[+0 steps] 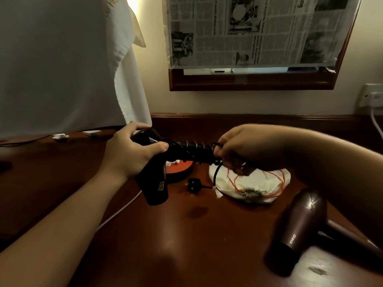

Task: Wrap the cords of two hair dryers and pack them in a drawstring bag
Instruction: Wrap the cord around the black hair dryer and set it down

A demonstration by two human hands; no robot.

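Note:
My left hand (pixel 132 151) grips a dark hair dryer (pixel 155 179) at its body, held above the wooden table. Its black cord (pixel 196 151) is coiled several turns around the handle, which points right. My right hand (pixel 238 150) pinches the cord at the end of the handle. The loose cord hangs down to a black plug (pixel 193 185) lying on the table. A white drawstring bag (pixel 252 186) with an orange string lies under my right hand. The second hair dryer (pixel 296 230), brown, lies on the table at the lower right.
A red round object (pixel 178 169) sits behind the held dryer. A white cable (pixel 116 214) runs across the table (pixel 186 245). White cloth (pixel 62 65) hangs at the left. A newspaper-covered mirror (pixel 259 38) and a wall socket (pixel 371 98) are on the wall.

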